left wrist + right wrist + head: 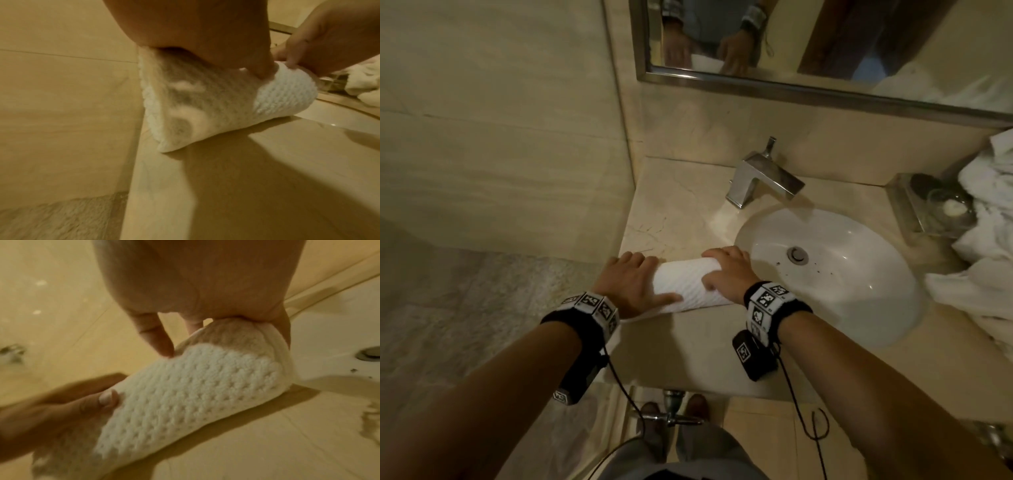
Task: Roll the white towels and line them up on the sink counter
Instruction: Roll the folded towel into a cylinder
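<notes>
A rolled white towel (688, 286) with a waffle texture lies crosswise on the beige sink counter (688, 353), just left of the basin. My left hand (640, 277) grips its left end, fingers curled over the top and thumb along the near side. My right hand (720, 270) grips the right end the same way. In the left wrist view the towel (205, 105) sits under my palm and its flat edge touches the counter (267, 178). The right wrist view shows the roll (185, 394) with the right hand's fingers (156, 337) pressing into it.
The white oval sink (859, 308) lies right of the roll, with a chrome faucet (763, 178) behind it. A heap of loose white towels (983, 246) covers the counter's right end beside a glass tray (914, 212). A tiled wall borders the counter on the left; a mirror (825, 44) hangs above.
</notes>
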